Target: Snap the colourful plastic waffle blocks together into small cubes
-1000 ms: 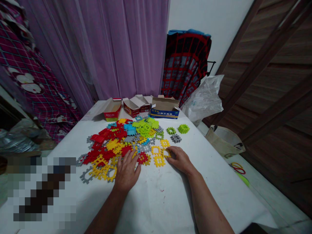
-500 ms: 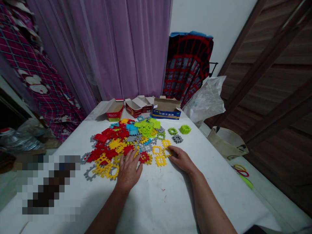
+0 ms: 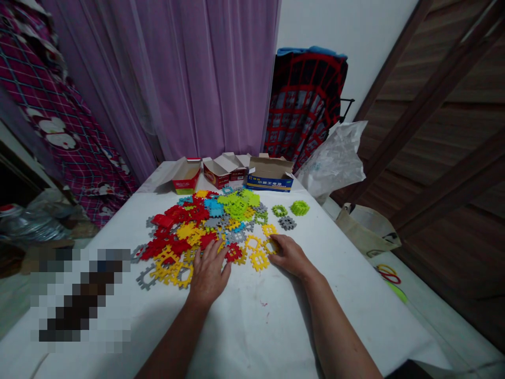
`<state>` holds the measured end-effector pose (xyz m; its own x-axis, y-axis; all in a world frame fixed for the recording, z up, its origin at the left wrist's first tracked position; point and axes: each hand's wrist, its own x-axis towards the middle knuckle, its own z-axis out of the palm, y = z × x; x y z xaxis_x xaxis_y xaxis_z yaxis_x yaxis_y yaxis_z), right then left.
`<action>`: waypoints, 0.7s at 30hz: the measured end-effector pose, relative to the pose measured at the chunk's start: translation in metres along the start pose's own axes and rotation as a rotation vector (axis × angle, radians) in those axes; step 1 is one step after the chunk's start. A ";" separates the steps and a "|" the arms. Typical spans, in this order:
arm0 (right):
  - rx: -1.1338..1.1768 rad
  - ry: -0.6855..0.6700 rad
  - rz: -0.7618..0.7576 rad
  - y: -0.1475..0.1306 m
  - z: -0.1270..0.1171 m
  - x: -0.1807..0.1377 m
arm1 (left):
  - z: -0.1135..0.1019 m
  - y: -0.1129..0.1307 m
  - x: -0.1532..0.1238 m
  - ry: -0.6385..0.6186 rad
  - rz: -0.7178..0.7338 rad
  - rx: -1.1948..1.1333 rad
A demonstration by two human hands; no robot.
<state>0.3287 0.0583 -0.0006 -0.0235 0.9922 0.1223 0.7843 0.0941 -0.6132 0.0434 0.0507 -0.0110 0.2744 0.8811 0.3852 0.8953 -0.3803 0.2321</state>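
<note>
My left hand [image 3: 210,273] rests with its fingers spread at the front of a pile of plastic interlocking pieces [image 3: 185,231]. Its fingertips lie over red and yellow ones, and a red windowed piece [image 3: 234,253] sits just right of them. My right hand [image 3: 291,256] has its thumb and fingers closed around the right edge of a yellow square frame piece [image 3: 269,246], which lies low at the table; the fingers partly hide it. Around it are a yellow windowed piece [image 3: 259,260], another yellow frame [image 3: 253,242] and a yellow piece [image 3: 269,230] behind.
Beyond my right hand stand a green built block [image 3: 300,208], a green ring-shaped piece [image 3: 280,211] and a grey piece [image 3: 287,223]. Open cartons, including a blue box [image 3: 269,184], line the table's far edge. A plastic bag [image 3: 335,158] hangs at the right.
My right hand and the yellow pieces by it have shifted very slightly. My left hand stays in place. The view has tilted a little.
</note>
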 end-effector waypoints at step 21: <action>0.176 -0.115 -0.190 -0.025 0.010 -0.024 | -0.003 0.003 0.000 -0.031 -0.018 -0.023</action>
<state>0.3037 0.0329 0.0043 -0.2379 0.9571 0.1653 0.6392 0.2824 -0.7153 0.0453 0.0486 -0.0075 0.2696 0.8959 0.3531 0.8917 -0.3707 0.2597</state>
